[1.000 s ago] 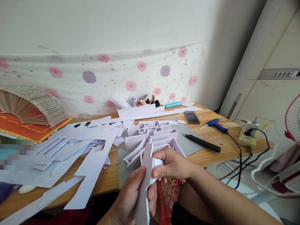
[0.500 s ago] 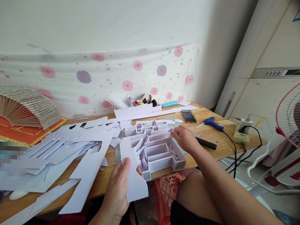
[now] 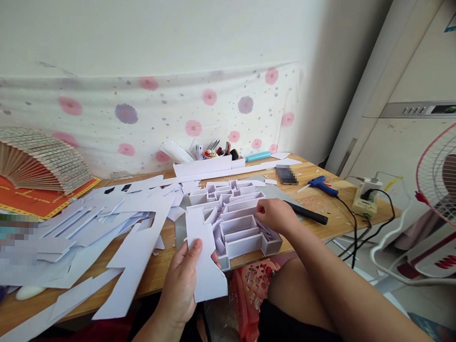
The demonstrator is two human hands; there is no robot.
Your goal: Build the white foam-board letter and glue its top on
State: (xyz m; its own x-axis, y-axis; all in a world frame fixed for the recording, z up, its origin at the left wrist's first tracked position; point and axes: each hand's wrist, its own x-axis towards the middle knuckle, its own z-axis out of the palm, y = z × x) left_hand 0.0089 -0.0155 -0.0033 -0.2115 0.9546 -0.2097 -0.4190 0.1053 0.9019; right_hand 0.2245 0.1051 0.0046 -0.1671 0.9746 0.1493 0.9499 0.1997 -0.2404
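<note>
My left hand grips a cut piece of white foam board, thumb on its face and fingertips at its notched right edge. Behind that piece sits a white foam-board model with several walled compartments, on the table's near edge. My right hand is over the model's right side, its fingers curled inward; whatever they may hold is hidden. Just below it, thin white scraps lie in a corner compartment.
Cut white sheets cover the table's left side, near a folding fan. To the right are a black-handled tool, a phone, a blue glue gun with its cord, and a power strip. A caged electric fan stands beyond.
My right hand has shifted slightly nearer over the corner compartment, its fingers curling more. My left hand still has the foam board piece, moved very little. The view has shifted slightly.
</note>
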